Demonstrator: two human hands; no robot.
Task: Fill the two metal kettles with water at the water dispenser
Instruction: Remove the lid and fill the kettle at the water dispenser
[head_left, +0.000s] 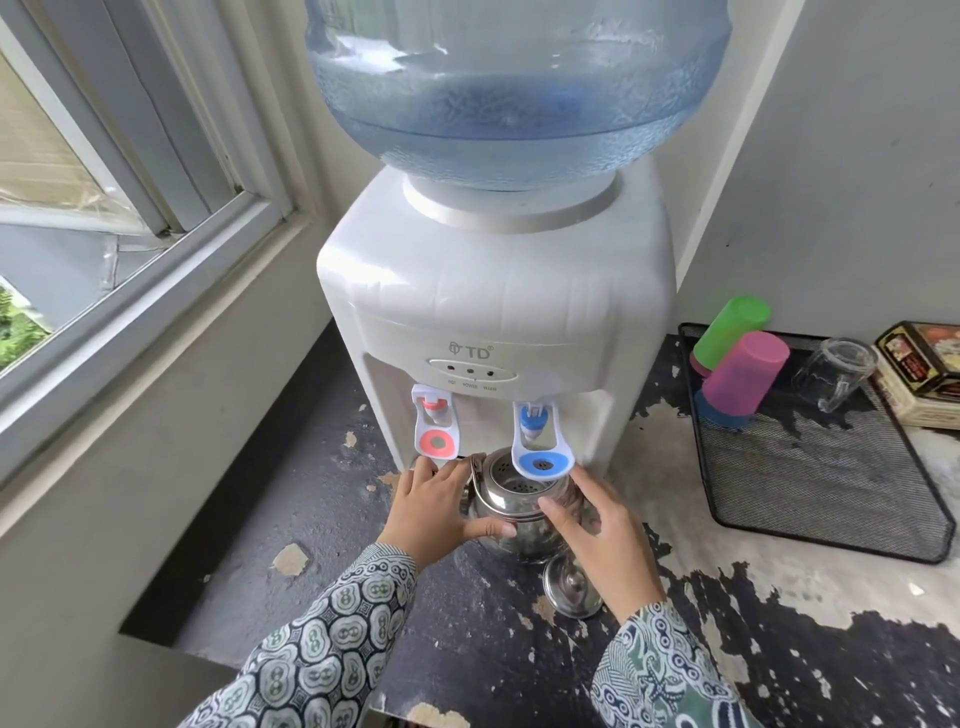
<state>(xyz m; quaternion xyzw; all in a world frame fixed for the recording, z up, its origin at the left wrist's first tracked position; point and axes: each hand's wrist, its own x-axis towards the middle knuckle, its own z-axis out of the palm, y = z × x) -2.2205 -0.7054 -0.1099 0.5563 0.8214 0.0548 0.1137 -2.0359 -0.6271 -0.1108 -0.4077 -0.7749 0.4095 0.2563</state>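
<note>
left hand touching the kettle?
Touching. In the head view, the left hand lies against the kettle: its thumb rests on the body below the rim and its fingers reach the folded handle.

Cups (744, 370) on mesh tray (831, 483)

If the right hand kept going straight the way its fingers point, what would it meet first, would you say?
Probably the blue tap lever: the right hand points up toward it from beside the kettle. Depth is unclear, so the fingers might pass beneath.
</note>
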